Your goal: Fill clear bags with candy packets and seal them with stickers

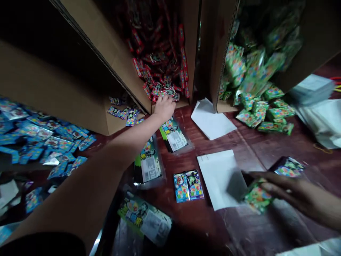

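My left hand (164, 107) reaches to the mouth of a cardboard box, its fingers curled down over a small red packet (162, 93) at the front of the heap. Its fingertips are partly hidden. On the right, my right hand (279, 192) pinches a small green packet (259, 197) with coloured balls printed on it, slightly blurred. That packet hangs beside a white sheet of paper (221, 181). Between the hands, a blue packet (181, 187) and a purple packet (195, 185) lie side by side. Another dark packet (290, 167) lies behind my right hand.
Green packets (255, 110) spill from a box at the right; blue packets (53, 138) cover the left. Purple packets (131, 116) lie in another box. Printed pouches (174, 135) rest near my left forearm. White paper (211, 119) lies between boxes, and plastic bags (322, 117) are stacked far right.
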{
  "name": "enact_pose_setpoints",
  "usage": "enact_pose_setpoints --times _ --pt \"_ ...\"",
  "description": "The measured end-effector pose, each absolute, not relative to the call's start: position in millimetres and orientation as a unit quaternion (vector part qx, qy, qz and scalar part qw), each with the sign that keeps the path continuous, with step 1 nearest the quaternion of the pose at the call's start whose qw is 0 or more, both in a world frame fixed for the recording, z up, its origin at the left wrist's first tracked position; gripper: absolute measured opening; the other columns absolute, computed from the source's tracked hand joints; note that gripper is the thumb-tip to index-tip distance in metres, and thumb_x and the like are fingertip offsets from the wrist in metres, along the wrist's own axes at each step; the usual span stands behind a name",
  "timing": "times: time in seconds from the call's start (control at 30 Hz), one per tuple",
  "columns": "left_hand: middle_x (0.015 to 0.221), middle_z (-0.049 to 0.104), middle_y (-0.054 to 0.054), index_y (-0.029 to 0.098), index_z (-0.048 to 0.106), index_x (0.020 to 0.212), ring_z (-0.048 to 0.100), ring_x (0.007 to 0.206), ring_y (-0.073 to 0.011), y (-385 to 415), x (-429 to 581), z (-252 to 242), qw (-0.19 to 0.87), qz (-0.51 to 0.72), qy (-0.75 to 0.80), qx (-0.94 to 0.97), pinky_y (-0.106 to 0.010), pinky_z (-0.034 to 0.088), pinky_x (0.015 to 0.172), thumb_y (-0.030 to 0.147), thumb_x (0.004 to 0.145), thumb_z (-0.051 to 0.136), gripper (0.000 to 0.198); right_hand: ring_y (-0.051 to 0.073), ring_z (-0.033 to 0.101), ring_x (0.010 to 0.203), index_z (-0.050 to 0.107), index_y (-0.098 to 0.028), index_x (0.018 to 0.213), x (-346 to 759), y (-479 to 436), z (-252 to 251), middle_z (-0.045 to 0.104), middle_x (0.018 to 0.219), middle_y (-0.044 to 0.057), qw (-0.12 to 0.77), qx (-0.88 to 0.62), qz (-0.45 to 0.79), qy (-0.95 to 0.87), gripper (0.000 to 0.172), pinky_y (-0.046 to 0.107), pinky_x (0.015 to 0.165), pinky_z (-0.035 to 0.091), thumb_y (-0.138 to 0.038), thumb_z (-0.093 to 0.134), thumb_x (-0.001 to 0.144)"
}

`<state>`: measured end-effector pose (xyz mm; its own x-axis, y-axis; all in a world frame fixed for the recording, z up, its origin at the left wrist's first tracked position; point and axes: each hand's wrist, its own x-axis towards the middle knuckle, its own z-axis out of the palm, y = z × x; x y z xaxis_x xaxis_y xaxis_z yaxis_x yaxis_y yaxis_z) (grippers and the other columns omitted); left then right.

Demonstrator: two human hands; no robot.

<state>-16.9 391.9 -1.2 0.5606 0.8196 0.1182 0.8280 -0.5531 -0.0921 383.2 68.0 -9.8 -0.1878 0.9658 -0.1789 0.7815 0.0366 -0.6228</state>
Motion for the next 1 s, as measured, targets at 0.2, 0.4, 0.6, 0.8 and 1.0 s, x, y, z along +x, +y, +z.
enact_pose_setpoints --times 0.2,0.4,0.6,0.8,1.0 --pt "0.104 0.07 -0.015 0.014 0.07 0.102 0.055 0.111 -0.0296 373.6 -40.8 -3.7 0.052 -0.012 -0.474 -0.879 -0.048 0.03 0.103 0.008 0.089 0.047 0.027 0.032 0.066 0.112 0.05 -0.028 0.144 322.1 43.7 -18.8 0.066 0.129 0.012 0.103 -0.568 0.323 -0.75 0.058 0.047 0.094 0.056 -0.056 0.056 0.093" --pt "0.112 0.065 -0.017 0.01 0.067 0.109 0.057 0.108 -0.0291 360.9 -58.9 18.9 0.031 -0.044 -0.487 -0.872 -0.042 0.04 0.098 0.013 0.09 0.049 0.026 0.039 0.052 0.123 0.012 -0.022 0.161 316.7 25.6 -12.2 0.05 0.14 0.019 0.113 -0.58 0.179 -0.786 0.117 0.057 0.101 0.046 -0.075 0.069 0.073" --pt "0.122 0.063 -0.011 0.015 0.064 0.12 0.056 0.117 -0.0248 295.1 -19.9 41.4 0.024 -0.184 -0.426 -0.885 -0.036 0.041 0.106 0.027 0.1 0.042 0.032 0.037 0.049 0.12 -0.001 -0.022 0.161 303.1 16.8 -19.3 0.051 0.136 0.018 0.133 -0.584 0.194 -0.777 0.108 0.053 0.097 0.046 -0.059 0.067 0.085" --pt "0.114 0.071 -0.008 0.018 0.07 0.108 0.064 0.107 -0.0255 282.1 -13.5 26.8 -0.029 -0.164 -0.482 -0.86 -0.039 0.045 0.1 0.021 0.092 0.052 0.024 0.034 0.053 0.111 0.015 -0.021 0.159 308.1 10.2 -9.2 0.056 0.126 0.015 0.157 -0.602 0.208 -0.755 0.091 0.053 0.097 0.046 -0.052 0.063 0.088" --pt "0.111 0.071 -0.008 0.018 0.068 0.107 0.066 0.099 -0.023 253.8 -5.0 43.7 -0.178 -0.298 -0.512 -0.786 -0.038 0.05 0.094 0.028 0.087 0.063 0.024 0.032 0.05 0.126 0.023 -0.027 0.155 320.5 -19.2 -6.4 0.049 0.141 0.013 0.262 -0.608 0.263 -0.702 0.082 0.05 0.106 0.044 -0.05 0.064 0.089"
